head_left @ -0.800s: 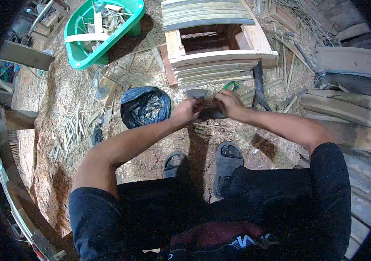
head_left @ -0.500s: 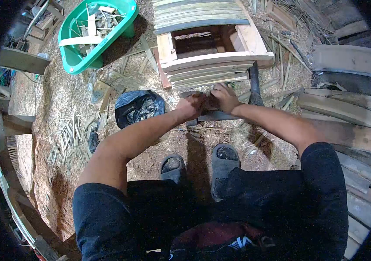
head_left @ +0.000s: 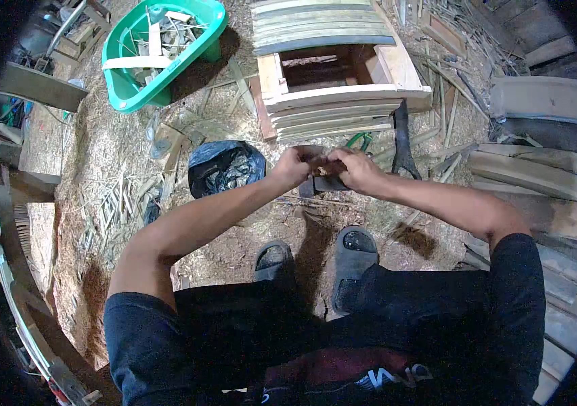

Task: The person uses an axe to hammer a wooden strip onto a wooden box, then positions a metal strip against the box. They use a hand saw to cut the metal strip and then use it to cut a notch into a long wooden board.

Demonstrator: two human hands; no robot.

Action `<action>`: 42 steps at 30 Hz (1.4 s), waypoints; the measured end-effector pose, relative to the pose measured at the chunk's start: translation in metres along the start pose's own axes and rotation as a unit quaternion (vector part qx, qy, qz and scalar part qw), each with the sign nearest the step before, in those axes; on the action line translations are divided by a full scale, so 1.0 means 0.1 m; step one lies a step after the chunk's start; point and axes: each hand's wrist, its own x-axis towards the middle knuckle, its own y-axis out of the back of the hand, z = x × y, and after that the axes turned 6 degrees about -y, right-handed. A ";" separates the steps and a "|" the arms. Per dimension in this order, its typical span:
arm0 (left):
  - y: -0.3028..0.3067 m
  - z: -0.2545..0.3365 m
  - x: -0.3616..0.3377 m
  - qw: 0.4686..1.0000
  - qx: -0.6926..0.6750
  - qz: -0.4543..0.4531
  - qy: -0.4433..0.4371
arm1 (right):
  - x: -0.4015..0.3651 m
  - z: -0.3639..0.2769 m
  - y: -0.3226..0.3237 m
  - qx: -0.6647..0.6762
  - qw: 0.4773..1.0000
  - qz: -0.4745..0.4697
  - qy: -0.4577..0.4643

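Note:
My left hand (head_left: 292,168) and my right hand (head_left: 358,170) are close together in front of the slatted wooden box (head_left: 342,95). The fingers of both hands are bent and pinched around something small and brownish that I cannot make out. Below and between them is a dark block (head_left: 329,183). Green handles (head_left: 360,141) of some tool show just beyond my right hand. A black plastic bag (head_left: 227,169) lies open to the left of my left hand.
A green tub (head_left: 114,98) with wood scraps stands at the upper left. Curved boards (head_left: 539,169) are stacked on the right. A dark post-like piece (head_left: 403,139) stands beside the box. Shavings and thin sticks cover the ground.
Both hands have lifted off the dark block and now pinch with raised fingers. The green handles have come into view. The whole view has shifted slightly, so the surroundings appear further right.

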 end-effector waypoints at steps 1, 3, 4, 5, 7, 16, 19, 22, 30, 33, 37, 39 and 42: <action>0.02 0.00 -0.01 0.999 -0.037 -0.012 0.021 | -0.01 -0.04 0.02 0.020 0.999 0.019 0.033; 0.07 -0.01 -0.05 0.991 -0.109 -0.038 0.066 | -0.04 -0.17 0.06 0.063 0.992 0.056 0.097; 0.08 -0.02 -0.08 0.981 -0.173 -0.034 0.081 | -0.06 -0.23 0.09 0.070 0.982 0.094 0.152; 0.11 -0.02 -0.11 0.976 -0.195 -0.043 0.090 | -0.08 -0.29 0.13 0.066 0.982 0.084 0.157; 0.16 -0.07 -0.15 0.963 -0.237 -0.061 0.108 | -0.11 -0.37 0.19 0.058 0.982 0.065 0.167; 0.20 -0.02 -0.37 0.943 -0.246 -0.177 0.134 | -0.16 -0.41 0.12 0.060 0.989 0.040 0.130; 0.19 -0.21 -0.33 0.969 -0.076 -0.204 0.118 | -0.13 0.08 -0.13 -0.115 0.985 0.000 0.127; 0.16 -0.40 -0.34 0.980 -0.026 -0.181 0.079 | -0.26 0.18 -0.28 -0.248 0.954 0.004 0.166; 0.38 0.30 -0.45 0.958 0.057 -0.263 -0.097 | -0.07 -0.25 0.09 -0.173 0.928 -0.326 -0.049; 0.59 0.74 -0.47 0.940 0.030 -0.277 -0.195 | -0.28 -0.15 0.06 -0.096 0.961 -0.227 0.122; 0.84 1.30 -0.55 0.970 -0.005 -0.153 -0.187 | -0.53 -0.65 0.38 -0.020 0.980 -0.177 0.092; 0.98 1.34 -0.46 0.963 -0.053 -0.083 -0.250 | -0.52 -0.71 0.46 0.001 0.986 -0.096 0.133; 1.02 1.46 -0.34 0.947 -0.061 0.084 -0.303 | -0.39 -0.96 0.76 0.064 0.979 0.024 0.192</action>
